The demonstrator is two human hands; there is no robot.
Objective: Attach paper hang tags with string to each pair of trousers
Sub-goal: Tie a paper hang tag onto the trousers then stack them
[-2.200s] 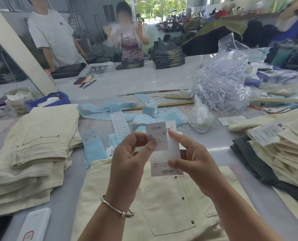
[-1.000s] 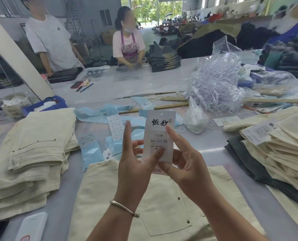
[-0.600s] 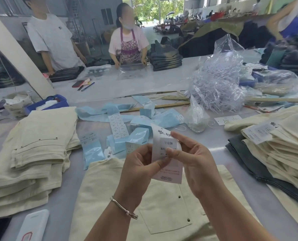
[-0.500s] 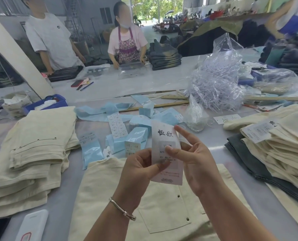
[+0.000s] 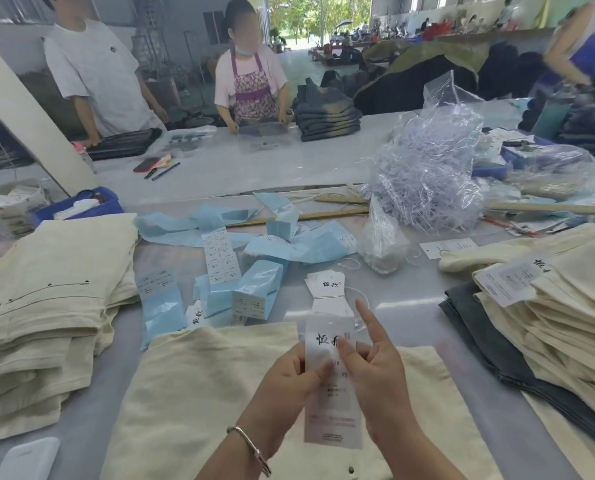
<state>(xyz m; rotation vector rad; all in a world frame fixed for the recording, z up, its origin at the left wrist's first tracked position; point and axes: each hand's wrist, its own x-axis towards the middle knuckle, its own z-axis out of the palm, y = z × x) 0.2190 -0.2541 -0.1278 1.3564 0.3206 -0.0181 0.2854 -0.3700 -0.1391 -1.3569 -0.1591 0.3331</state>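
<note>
Holding: your left hand (image 5: 285,379) and right hand (image 5: 375,372) both pinch one paper hang tag (image 5: 332,403), lower centre of frame.
Beneath: cream trousers (image 5: 192,393) flat on the counter (image 5: 403,292).
Tag stack: white bundle (image 5: 327,292), just above your hands.

Trousers (image 5: 220,393) lie on the table (image 5: 410,299); folded stacks left (image 5: 46,306) and right (image 5: 549,306)

Bright, even daylight from the open doorway (image 5: 310,19) at the back; greenery outside slightly blown out. Soft glare on the glossy worktop (image 5: 254,168) and the plastic bag (image 5: 431,161). Shadows faint. Wide-angle bending at the edges. Faces blurred; far background soft; tag (image 5: 332,386) print slightly smeared.
</note>
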